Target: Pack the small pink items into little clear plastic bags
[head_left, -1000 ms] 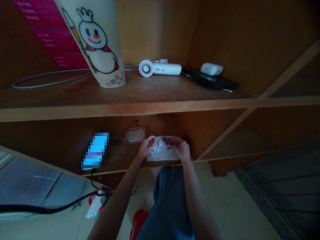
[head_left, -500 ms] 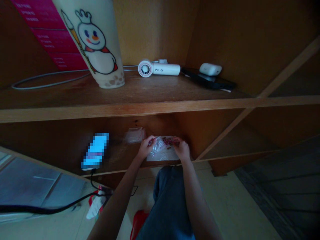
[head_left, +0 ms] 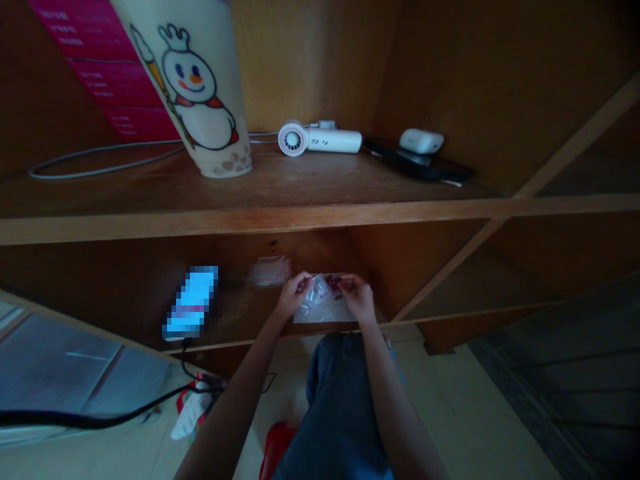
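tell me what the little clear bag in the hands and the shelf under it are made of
The small bag looks like thin clear plastic: see-through, with glossy crinkled highlights. The shelf looks like wood or veneer, warm brown with a slight sheen, though dim light hides any grain.

dim rm, wooden shelf unit [head_left: 300, 220] w/ diagonal braces, pale floor [head_left: 460, 413] below

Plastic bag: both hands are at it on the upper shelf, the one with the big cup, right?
No, that shelf is wrong. The head view shows the plastic bag, with the left hand and right hand at it, on the lower shelf, below the big cup.
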The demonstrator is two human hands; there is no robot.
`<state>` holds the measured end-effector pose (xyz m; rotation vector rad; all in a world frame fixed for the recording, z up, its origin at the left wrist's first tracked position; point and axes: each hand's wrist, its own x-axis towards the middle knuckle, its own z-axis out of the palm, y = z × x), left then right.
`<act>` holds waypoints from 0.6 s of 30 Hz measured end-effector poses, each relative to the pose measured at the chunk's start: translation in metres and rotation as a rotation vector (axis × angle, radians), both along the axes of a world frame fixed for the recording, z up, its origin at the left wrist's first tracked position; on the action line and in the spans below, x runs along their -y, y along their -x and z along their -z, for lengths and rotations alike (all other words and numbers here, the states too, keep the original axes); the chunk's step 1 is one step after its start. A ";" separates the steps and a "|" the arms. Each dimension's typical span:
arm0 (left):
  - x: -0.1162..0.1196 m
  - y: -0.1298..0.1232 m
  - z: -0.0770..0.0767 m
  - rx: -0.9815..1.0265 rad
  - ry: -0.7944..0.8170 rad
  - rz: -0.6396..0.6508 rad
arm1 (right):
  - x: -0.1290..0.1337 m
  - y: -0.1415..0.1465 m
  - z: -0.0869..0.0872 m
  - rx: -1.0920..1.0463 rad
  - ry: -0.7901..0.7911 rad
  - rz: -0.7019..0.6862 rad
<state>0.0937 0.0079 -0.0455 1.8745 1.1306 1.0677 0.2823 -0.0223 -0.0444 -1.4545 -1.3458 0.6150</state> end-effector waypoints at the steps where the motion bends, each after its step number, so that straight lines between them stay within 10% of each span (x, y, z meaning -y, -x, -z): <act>1: 0.000 0.000 0.000 -0.001 -0.002 0.003 | 0.000 0.004 -0.001 -0.020 -0.006 -0.019; 18: -0.001 0.001 0.001 0.005 -0.039 0.011 | 0.006 0.009 -0.009 0.047 -0.011 -0.070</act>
